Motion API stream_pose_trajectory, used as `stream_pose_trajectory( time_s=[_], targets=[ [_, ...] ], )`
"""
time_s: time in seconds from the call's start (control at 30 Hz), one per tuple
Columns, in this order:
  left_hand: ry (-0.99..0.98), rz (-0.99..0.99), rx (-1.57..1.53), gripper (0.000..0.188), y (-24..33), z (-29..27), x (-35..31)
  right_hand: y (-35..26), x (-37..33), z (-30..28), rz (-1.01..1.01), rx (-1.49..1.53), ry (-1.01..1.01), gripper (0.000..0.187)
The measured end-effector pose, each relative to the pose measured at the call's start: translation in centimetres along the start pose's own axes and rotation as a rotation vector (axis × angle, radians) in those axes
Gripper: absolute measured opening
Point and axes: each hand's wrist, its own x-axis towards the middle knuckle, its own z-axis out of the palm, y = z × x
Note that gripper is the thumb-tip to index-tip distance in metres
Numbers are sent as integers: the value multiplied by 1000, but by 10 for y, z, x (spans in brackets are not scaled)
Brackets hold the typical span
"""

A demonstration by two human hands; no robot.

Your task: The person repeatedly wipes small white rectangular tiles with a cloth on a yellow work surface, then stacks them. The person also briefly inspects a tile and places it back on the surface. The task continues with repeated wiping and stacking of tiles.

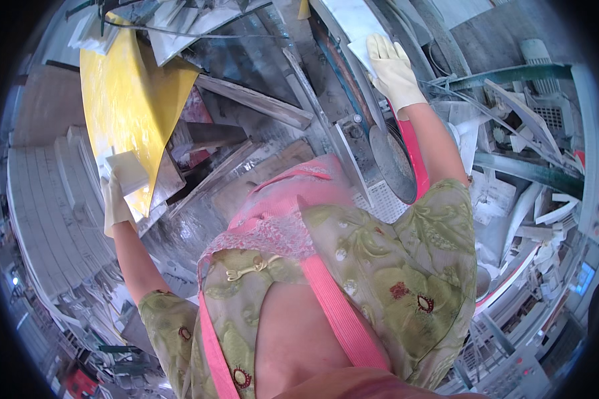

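Observation:
My left hand (pixel 115 203), in a pale rubber glove, grips a small greyish-white square tile (pixel 128 171) by its near edge. That tile is over the lower part of a yellow sheet (pixel 130 86) draped at the left; whether they touch, I cannot tell. My right hand (pixel 394 70), in a matching glove, reaches far forward. Its fingers are stretched out and lie flat at the edge of a long white surface (pixel 356 26). Whether a separate piece lies under the palm is hidden. Below my right forearm are a red belt (pixel 414 159) and a grey round wheel (pixel 389 159).
Stacked grey slabs (pixel 53 206) fill the left side. Dusty wooden beams (pixel 256 100) lie between my arms. At the right stand green metal bars (pixel 529 174), a perforated plastic crate (pixel 549 110) and broken white pieces (pixel 496 199). A control panel (pixel 519 376) is at the lower right.

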Motion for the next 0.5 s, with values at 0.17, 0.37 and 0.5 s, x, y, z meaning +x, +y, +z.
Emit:
stream_pose_trajectory(
  time_s=[0.17, 0.37, 0.5],
  targets=[
    [-13, -3, 4, 76, 1, 2, -5, -1, 14, 19, 41, -128, -47, 80],
    [-98, 47, 83, 76, 8, -14, -36, 3, 27, -10, -3, 28, -32, 55],
    [-144, 3, 122, 76, 27, -13, -45, -20, 69, -63, 411, 0, -300, 54]
  ],
)
